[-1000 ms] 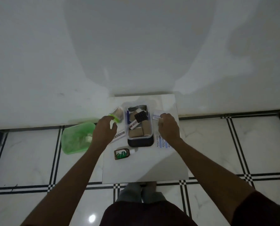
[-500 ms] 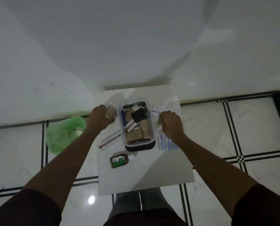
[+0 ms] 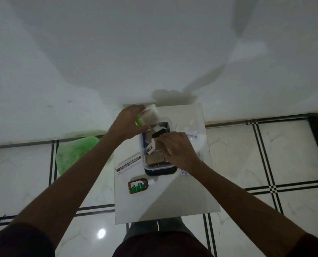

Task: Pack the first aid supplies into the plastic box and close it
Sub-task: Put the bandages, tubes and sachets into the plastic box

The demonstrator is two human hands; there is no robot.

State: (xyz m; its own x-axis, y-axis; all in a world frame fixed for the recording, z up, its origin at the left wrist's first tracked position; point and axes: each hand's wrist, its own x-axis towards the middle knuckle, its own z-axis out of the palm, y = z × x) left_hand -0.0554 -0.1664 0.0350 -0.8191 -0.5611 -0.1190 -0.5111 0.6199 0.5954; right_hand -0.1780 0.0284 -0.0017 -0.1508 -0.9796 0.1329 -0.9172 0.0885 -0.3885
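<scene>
A clear plastic box (image 3: 144, 160) stands open on a small white table (image 3: 173, 197), holding brown packets and a small white carton. My left hand (image 3: 128, 123) grips a clear tub with a green cap (image 3: 148, 116), lifted at the box's far left corner. My right hand (image 3: 176, 147) reaches into the box, fingers on a black object (image 3: 159, 133). Left of the box lies a long ointment carton (image 3: 129, 165). A brown antiseptic bottle (image 3: 139, 185) lies in front of it. White sachets (image 3: 191, 135) lie to the right.
The box's dark lid (image 3: 161, 172) lies under the box, showing at the near end. A green plastic bag (image 3: 71, 154) lies on the tiled floor left of the table. A white wall stands right behind the table. My legs are below the table's near edge.
My left hand lifted the green-capped tub up toward the box's far left corner. My right hand moved from the sachets on the right into the box onto the black object.
</scene>
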